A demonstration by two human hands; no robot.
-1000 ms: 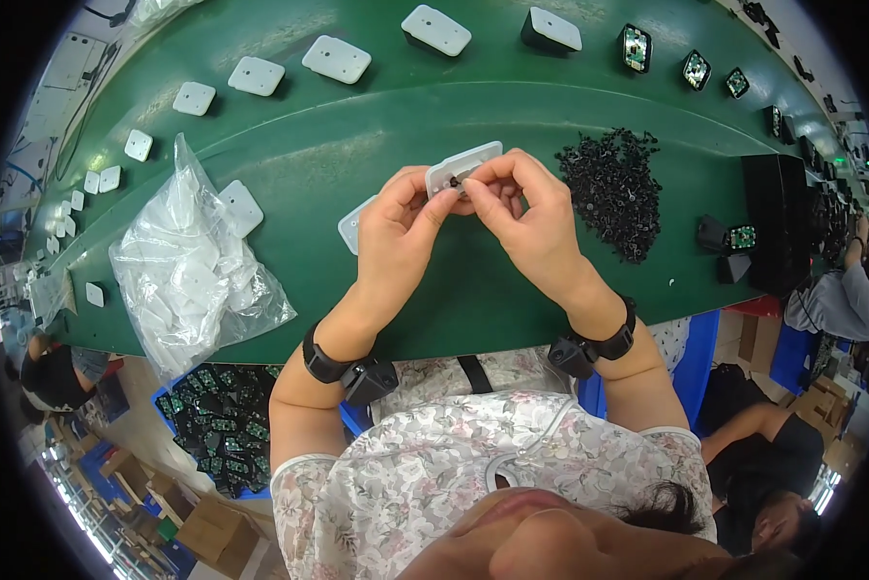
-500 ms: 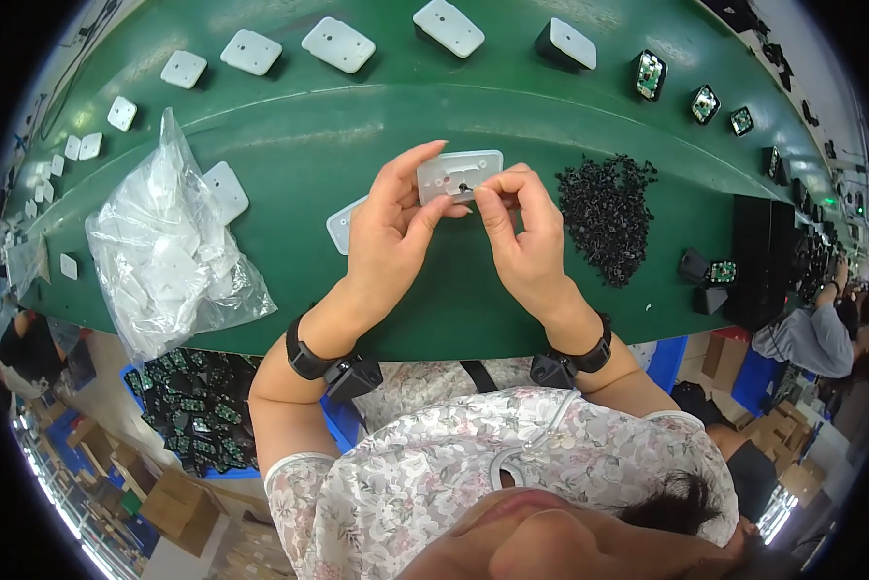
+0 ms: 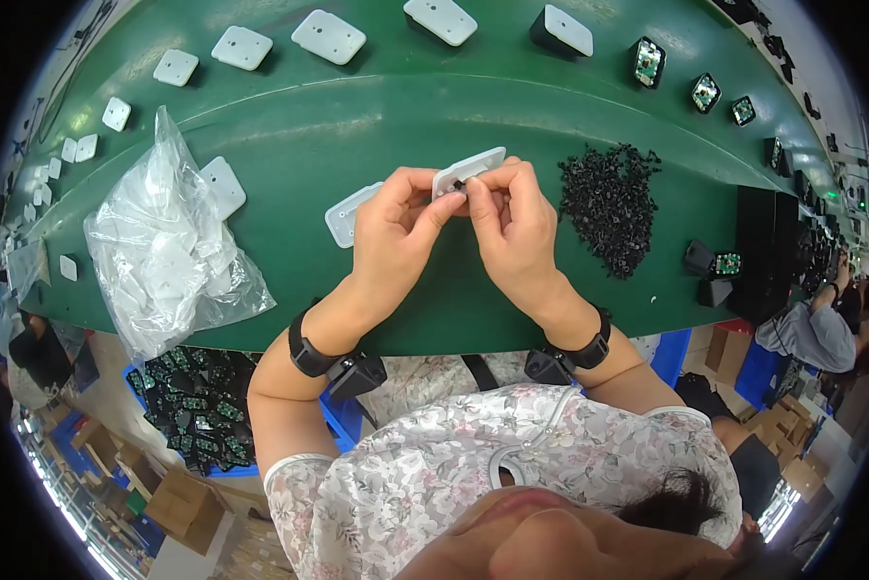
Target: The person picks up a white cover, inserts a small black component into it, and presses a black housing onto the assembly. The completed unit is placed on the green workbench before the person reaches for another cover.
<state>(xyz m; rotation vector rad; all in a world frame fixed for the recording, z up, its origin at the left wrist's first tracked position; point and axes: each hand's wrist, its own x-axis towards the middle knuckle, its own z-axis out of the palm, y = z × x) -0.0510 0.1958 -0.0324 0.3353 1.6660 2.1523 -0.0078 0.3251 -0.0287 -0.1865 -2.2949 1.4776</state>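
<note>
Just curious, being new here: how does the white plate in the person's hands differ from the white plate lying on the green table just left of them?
The held plate is lifted and tilted, pinched by the left hand and right hand; the lying plate rests flat, untouched. The held plate has a small dark part at its middle; none shows on the lying plate. Both are white, rounded rectangles.

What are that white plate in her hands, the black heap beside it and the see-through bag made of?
White plate: probably moulded plastic, matt, with rounded corners. Black heap: small dark pieces, likely plastic or rubber; too small to tell. Bag: thin clear plastic film, crinkled and glossy.
</note>
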